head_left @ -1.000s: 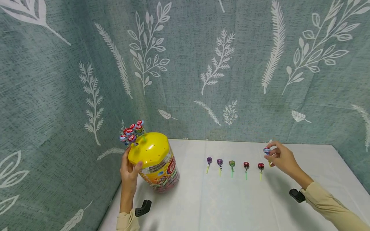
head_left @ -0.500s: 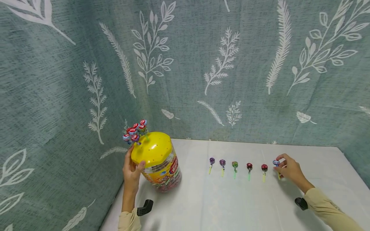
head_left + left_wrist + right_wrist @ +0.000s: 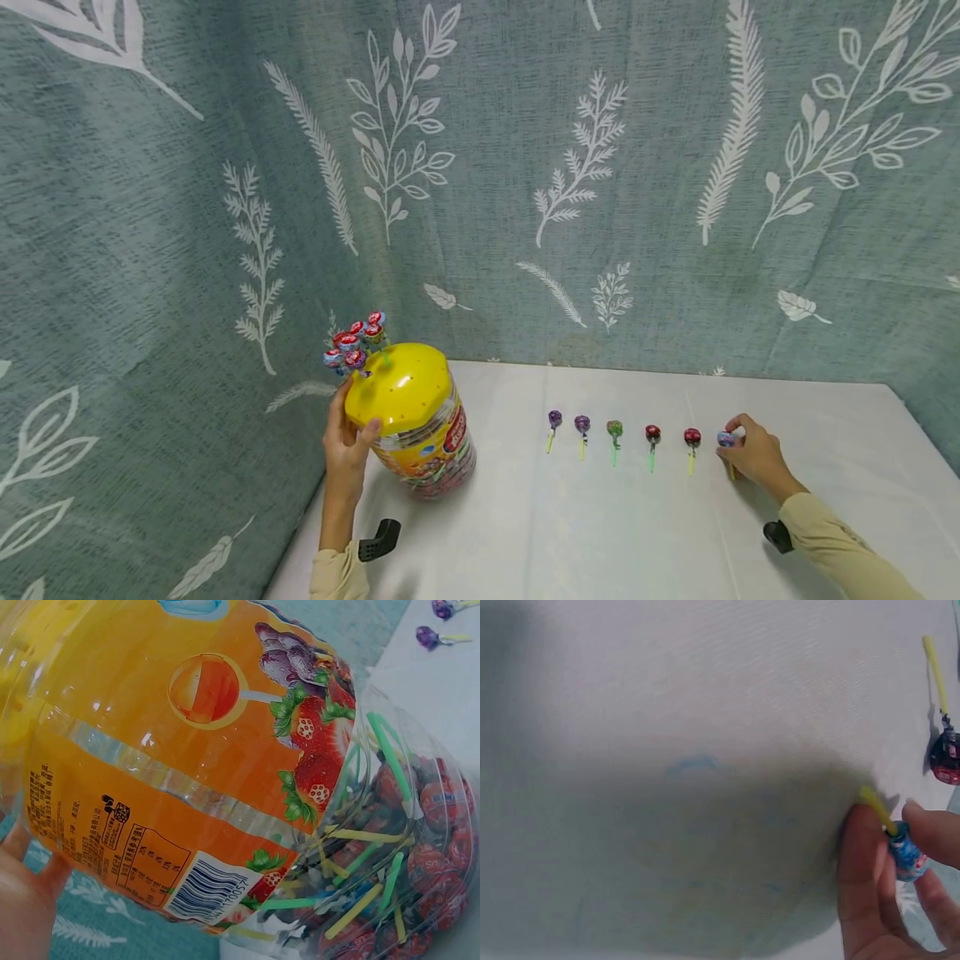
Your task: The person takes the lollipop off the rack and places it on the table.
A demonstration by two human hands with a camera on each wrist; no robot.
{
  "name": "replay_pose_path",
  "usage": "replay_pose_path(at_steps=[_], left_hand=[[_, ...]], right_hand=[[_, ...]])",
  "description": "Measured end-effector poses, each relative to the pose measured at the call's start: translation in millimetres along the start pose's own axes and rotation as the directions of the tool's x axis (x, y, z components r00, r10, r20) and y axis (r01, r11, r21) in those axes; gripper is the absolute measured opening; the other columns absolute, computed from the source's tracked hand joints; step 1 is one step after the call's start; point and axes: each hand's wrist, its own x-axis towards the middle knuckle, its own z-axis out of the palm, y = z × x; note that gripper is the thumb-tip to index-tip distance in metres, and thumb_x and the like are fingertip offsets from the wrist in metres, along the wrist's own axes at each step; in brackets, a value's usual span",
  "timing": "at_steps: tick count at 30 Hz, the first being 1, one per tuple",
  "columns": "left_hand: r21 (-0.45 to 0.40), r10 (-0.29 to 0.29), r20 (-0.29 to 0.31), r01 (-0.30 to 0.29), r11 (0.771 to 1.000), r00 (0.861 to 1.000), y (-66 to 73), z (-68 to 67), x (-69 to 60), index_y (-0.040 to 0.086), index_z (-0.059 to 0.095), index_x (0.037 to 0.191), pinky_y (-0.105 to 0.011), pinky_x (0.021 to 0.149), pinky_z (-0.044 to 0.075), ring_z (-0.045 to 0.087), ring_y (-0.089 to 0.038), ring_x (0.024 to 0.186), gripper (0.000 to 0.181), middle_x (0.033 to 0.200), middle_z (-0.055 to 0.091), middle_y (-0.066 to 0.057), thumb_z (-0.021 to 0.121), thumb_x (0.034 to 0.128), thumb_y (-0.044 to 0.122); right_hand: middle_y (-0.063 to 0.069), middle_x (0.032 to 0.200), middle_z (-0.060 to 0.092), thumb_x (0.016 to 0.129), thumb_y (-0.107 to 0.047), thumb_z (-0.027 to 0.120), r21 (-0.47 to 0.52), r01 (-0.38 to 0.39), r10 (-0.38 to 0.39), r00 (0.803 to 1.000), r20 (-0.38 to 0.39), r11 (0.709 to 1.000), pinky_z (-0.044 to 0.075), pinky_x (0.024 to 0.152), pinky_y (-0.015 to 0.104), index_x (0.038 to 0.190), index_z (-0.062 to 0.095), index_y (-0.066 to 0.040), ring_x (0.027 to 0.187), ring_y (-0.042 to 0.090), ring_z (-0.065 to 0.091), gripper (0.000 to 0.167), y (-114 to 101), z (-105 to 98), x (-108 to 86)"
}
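Observation:
At the left of the head view, my left hand (image 3: 347,462) grips a large clear candy jar (image 3: 431,458) near its yellow lid (image 3: 401,390), thumb in front and fingers behind. The jar leans; through its wall in the left wrist view, many red-wrapped lollipops (image 3: 439,874) show. A cluster of lollipops (image 3: 352,342) stands in holes of the lid. My right hand (image 3: 761,458) pinches a blue-wrapped lollipop (image 3: 907,855) with a yellow stick, low over the white table at the right end of the row. Whether it touches the cloth, I cannot tell.
Several lollipops lie in a row with sticks toward me: purple ones (image 3: 582,423) at left, a green one (image 3: 615,427), then red ones (image 3: 692,437). A patterned green curtain (image 3: 480,208) hangs behind the white table (image 3: 600,533) and along its left side.
My right hand has lowered and come toward me with the blue lollipop, to beside the last red one. My left hand keeps its grip on the jar; the whole view has shifted slightly.

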Motion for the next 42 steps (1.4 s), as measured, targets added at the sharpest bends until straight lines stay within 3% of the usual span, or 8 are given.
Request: replay_pose_path(at_steps=[5,9,13,18,26,34,37,42], left_hand=[[0.029,-0.014,0.004,0.014,0.999,1.0,10.9,4.0,1.0,0.012,0.029,0.149,-0.021,0.099,0.037,0.042,-0.019,0.125,0.069,0.146,0.034,-0.008,0.052,0.0863,-0.005],[0.049,-0.013,0.008,0.013,0.999,1.0,21.0,7.0,1.6,0.008,0.027,0.149,-0.021,0.099,0.037,0.043,-0.017,0.125,0.069,0.145,0.035,-0.009,0.051,0.0858,-0.006],[0.044,-0.014,0.013,0.013,0.999,1.0,14.8,4.7,2.7,0.01,0.028,0.149,-0.021,0.099,0.037,0.043,-0.017,0.125,0.069,0.146,0.035,-0.008,0.051,0.0862,-0.006],[0.043,-0.021,0.003,0.02,0.999,1.0,2.1,-0.3,2.4,0.016,0.03,0.149,-0.021,0.1,0.036,0.042,-0.019,0.127,0.07,0.146,0.035,-0.007,0.053,0.0862,-0.004],[0.036,-0.005,0.003,0.004,0.999,1.0,-1.9,-2.7,0.6,0.016,0.03,0.149,-0.021,0.1,0.036,0.04,-0.021,0.128,0.069,0.147,0.034,-0.007,0.054,0.0864,-0.001],[0.038,-0.018,0.0,0.018,0.999,1.0,-0.9,-2.2,1.1,0.015,0.03,0.149,-0.021,0.1,0.036,0.04,-0.019,0.128,0.07,0.147,0.033,-0.007,0.054,0.0861,-0.003],[0.053,-0.039,0.009,0.039,0.998,0.999,4.5,-2.8,1.0,0.013,0.028,0.149,-0.021,0.098,0.037,0.041,-0.018,0.126,0.07,0.147,0.033,-0.007,0.053,0.0862,-0.006],[0.093,-0.065,0.044,0.06,0.994,0.997,25.0,1.7,1.5,0.01,0.027,0.149,-0.02,0.097,0.037,0.042,-0.017,0.125,0.069,0.147,0.032,-0.008,0.052,0.087,-0.007]], right_hand=[[0.014,0.072,0.05,0.082,-0.006,0.065,-0.037,-0.025,0.023,0.999,-0.044,0.999,0.042,0.048,0.033,0.107,0.043,0.009,0.058,0.023,0.049,0.037,-8,-7,-0.3],[0.015,0.074,0.049,0.082,-0.006,0.065,-0.051,0.001,-0.006,0.995,-0.096,0.999,0.039,0.049,0.033,0.109,0.045,0.01,0.057,0.022,0.048,0.037,-22,-15,2.9],[0.014,0.077,0.05,0.082,-0.006,0.067,-0.014,0.072,-0.073,0.991,-0.112,0.997,0.043,0.049,0.032,0.108,0.048,0.009,0.061,0.021,0.05,0.035,-43,-24,6.2],[0.016,0.087,0.055,0.087,-0.011,0.066,0.099,0.162,-0.157,0.986,-0.065,0.982,0.051,0.052,0.032,0.111,0.051,0.006,0.069,0.024,0.057,0.033,-81,-32,11.5],[0.018,0.095,0.059,0.089,-0.014,0.065,0.199,0.312,-0.312,0.949,-0.032,0.929,0.053,0.056,0.029,0.114,0.054,0.002,0.078,0.025,0.06,0.032,-153,-31,9.0],[0.016,0.097,0.063,0.088,-0.01,0.067,0.29,0.415,-0.422,0.906,-0.039,0.862,0.054,0.06,0.029,0.109,0.057,-0.001,0.081,0.027,0.063,0.025,-210,-19,9.2],[0.015,0.098,0.063,0.088,-0.011,0.066,0.338,0.43,-0.448,0.894,-0.028,0.837,0.053,0.062,0.03,0.111,0.057,-0.002,0.084,0.027,0.063,0.026,-233,-13,7.0],[0.014,0.099,0.062,0.088,-0.012,0.066,0.392,0.451,-0.485,0.875,-0.015,0.802,0.052,0.064,0.033,0.111,0.058,-0.004,0.086,0.026,0.063,0.025,-266,-2,4.9]])
